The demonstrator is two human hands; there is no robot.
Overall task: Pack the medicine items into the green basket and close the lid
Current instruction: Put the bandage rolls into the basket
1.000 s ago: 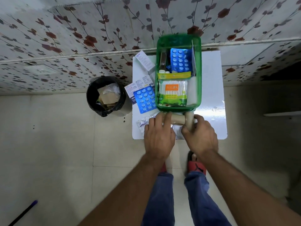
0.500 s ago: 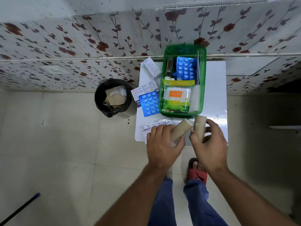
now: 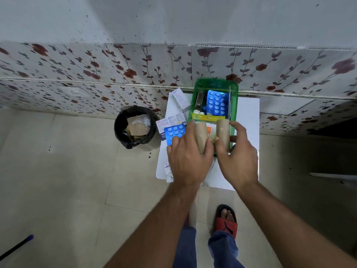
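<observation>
A: Holding one tan bandage roll each: left hand [image 3: 188, 161] is wrapped around the left roll [image 3: 201, 137], right hand [image 3: 238, 161] grips the right roll [image 3: 223, 135].

B: Position relative to the green basket [image 3: 234, 105]?

A: Both rolls sit over its near end, above the cotton-bud pack. Basket stands on the white table [image 3: 248, 117], against the wall; its lid cannot be made out.

B: Contents?

A: Blue blister pack [image 3: 216, 103] at the far end, yellow-green packet [image 3: 206, 117] mid-basket.

B: Outside it?

A: Second blue blister strip [image 3: 174, 132], leaflets and a white carton [image 3: 181, 99] left of the basket. Black bin [image 3: 134, 126] on the floor.
</observation>
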